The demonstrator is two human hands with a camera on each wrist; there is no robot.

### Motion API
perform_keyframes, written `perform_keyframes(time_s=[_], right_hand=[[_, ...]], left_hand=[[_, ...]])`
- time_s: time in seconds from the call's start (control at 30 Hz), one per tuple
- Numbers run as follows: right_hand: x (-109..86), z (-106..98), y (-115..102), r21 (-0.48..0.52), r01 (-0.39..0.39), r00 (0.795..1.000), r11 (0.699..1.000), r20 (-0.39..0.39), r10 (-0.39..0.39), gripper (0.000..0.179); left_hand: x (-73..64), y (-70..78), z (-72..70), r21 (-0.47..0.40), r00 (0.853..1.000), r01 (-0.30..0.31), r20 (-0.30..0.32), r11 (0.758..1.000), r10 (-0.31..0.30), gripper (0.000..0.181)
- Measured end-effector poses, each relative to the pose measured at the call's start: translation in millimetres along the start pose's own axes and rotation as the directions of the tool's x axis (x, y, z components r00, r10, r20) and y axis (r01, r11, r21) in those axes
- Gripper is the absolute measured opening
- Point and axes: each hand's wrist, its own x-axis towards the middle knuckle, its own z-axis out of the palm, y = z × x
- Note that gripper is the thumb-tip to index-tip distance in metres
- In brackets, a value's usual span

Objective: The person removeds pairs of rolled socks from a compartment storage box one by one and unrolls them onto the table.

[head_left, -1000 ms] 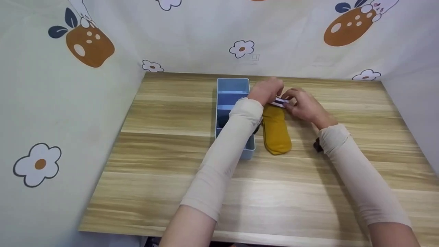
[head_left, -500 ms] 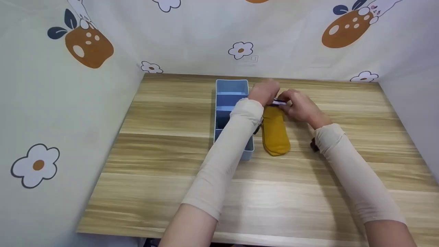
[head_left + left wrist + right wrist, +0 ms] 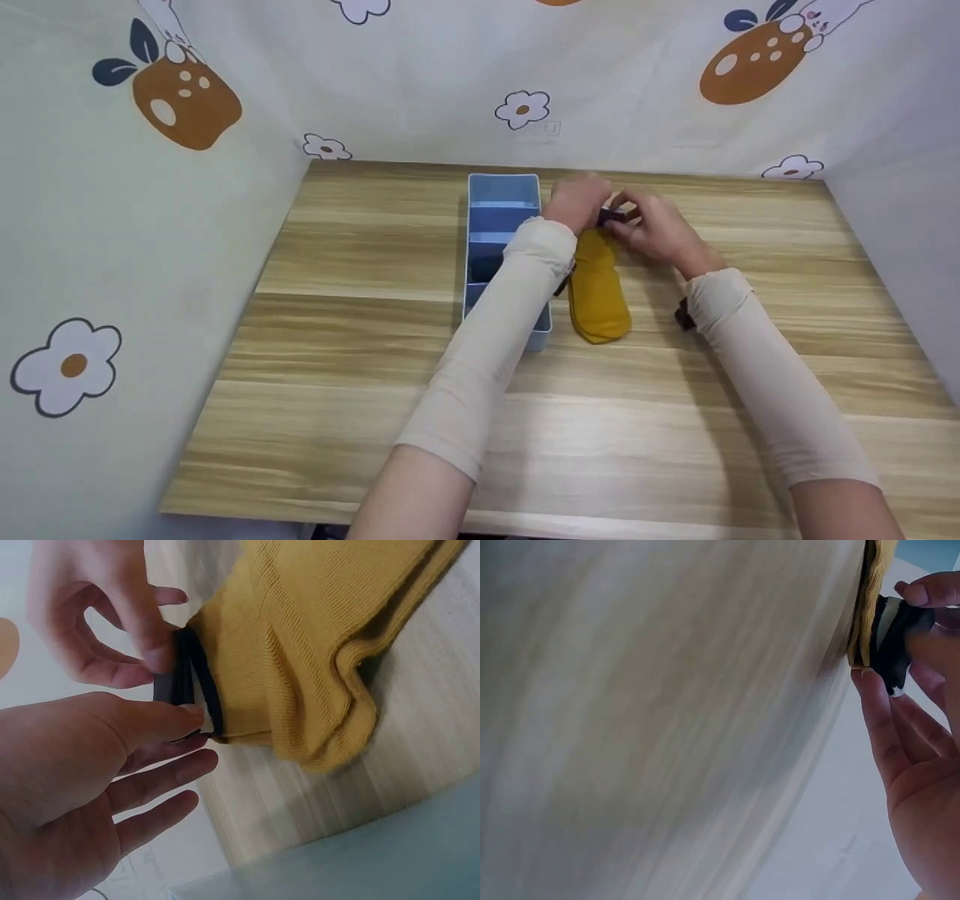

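Note:
A pair of mustard-yellow socks (image 3: 600, 300) lies stacked on the table, with a dark and white cuff (image 3: 611, 216) at the far end. My left hand (image 3: 579, 201) pinches one side of that cuff between thumb and fingers; in the left wrist view the left thumb (image 3: 161, 720) presses on the dark band. The right hand (image 3: 660, 229) pinches the cuff's other side. In the left wrist view the band looks folded over in layers between both hands. Some left-hand fingers are hidden in the head view.
Just left of the socks stands a light-blue divided storage box (image 3: 507, 180), partly covered by the left forearm. Something dark sits in one compartment. The wood-grain table (image 3: 360, 337) meets a patterned cloth wall (image 3: 420, 90) at its back edge.
The cuff's pale face with a dark stripe has turned, and mostly its dark side shows now. Both hands stay at the cuff, the right one slightly closer to the left.

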Motion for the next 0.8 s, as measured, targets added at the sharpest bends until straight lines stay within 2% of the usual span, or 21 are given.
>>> perform_keyframes(time_s=[0.1, 0.23, 0.43, 0.6, 0.7, 0.8], right_hand=[[0.0, 0, 0, -0.013, -0.014, 1.000, 1.000, 0.004, 0.015, 0.027], [-0.2, -1, 0, -0.049, -0.035, 0.999, 0.998, -0.008, 0.035, 0.023], [1.3, -2, 3, -0.085, -0.057, 0.998, 0.995, -0.026, 0.055, 0.026], [4.0, -1, 4, -0.102, -0.065, 0.997, 0.993, -0.043, 0.061, 0.024], [5.1, -2, 2, -0.164, -0.099, 0.994, 0.981, -0.059, 0.091, 0.025], [6.5, -3, -1, -0.238, -0.166, 0.984, 0.957, -0.101, 0.146, 0.027]], left_hand=[[0.8, 0.5, 0.6, 0.005, 1.000, 0.010, -0.025, 1.000, -0.010, 0.024], [3.8, 0.0, 0.8, 0.018, 0.999, 0.018, -0.037, 1.000, -0.017, 0.024], [4.6, 0.2, -1.3, 0.005, 0.998, 0.057, -0.005, 0.998, -0.057, 0.026], [-2.9, 2.0, -7.7, -0.006, 0.996, 0.092, 0.010, 0.996, -0.092, 0.028], [-10.2, 2.6, -14.1, -0.007, 0.994, 0.097, 0.048, 0.995, -0.097, 0.029], [-17.9, 3.0, -21.4, -0.006, 0.988, 0.088, 0.132, 0.996, -0.086, 0.035]])
